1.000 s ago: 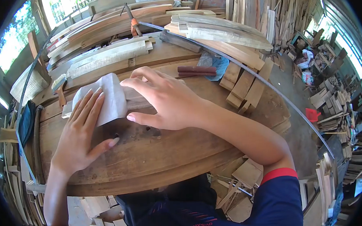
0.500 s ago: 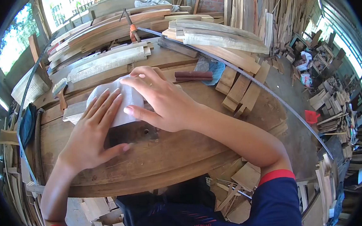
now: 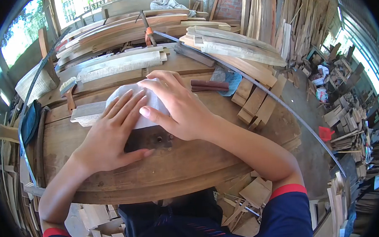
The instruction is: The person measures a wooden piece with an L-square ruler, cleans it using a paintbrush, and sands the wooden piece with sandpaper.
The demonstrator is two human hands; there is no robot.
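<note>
A white sheet (image 3: 148, 119), paper or cloth, is spread over a pale wooden block (image 3: 87, 113) on the brown workbench (image 3: 183, 162). My left hand (image 3: 112, 134) lies on the sheet with fingers stretched out and thumb apart, pointing right. Over the sheet's right side, my right hand (image 3: 175, 104) is arched, its bent fingertips at the far part and its thumb spread from them on the white surface. What lies beneath the sheet is mostly hidden. Just in front of it, a dark plate with a hole (image 3: 159, 139) is set in the bench top.
A brush (image 3: 69, 94) lies at left. Dark red rolls (image 3: 209, 85) and a blue cloth (image 3: 230, 82) are to the right, near short planks (image 3: 258, 103). A long metal bar (image 3: 279, 100) curves along the right. Stacked boards (image 3: 119, 66) fill the back.
The whole view has shifted slightly, so the bench and hands appear a little farther right. Both hands stay on the white sheet, with little movement relative to it.
</note>
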